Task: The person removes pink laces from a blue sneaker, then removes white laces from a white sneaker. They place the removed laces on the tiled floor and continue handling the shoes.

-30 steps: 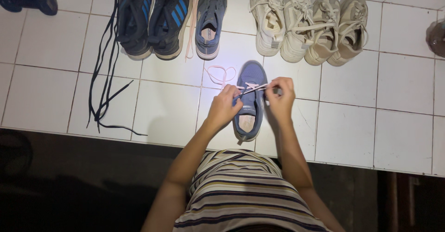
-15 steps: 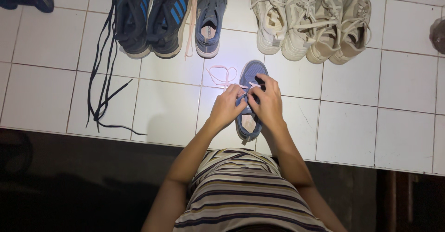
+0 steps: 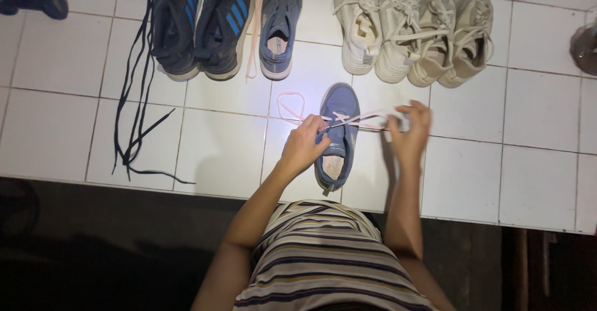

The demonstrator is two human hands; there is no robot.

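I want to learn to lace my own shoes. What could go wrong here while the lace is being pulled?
The right hand pulls the pink lace far out sideways, so the end looped on the tiles to the left could end up too short. The left hand only holds the blue shoe on one side, so the shoe might slide or twist. The lace might also come out uneven across the eyelets.

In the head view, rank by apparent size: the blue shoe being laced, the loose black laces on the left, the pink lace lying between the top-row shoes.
1. Black laces, longest spread.
2. Blue shoe.
3. Pink lace, thin; its length looks close to the shoe's, so that order is unsure.
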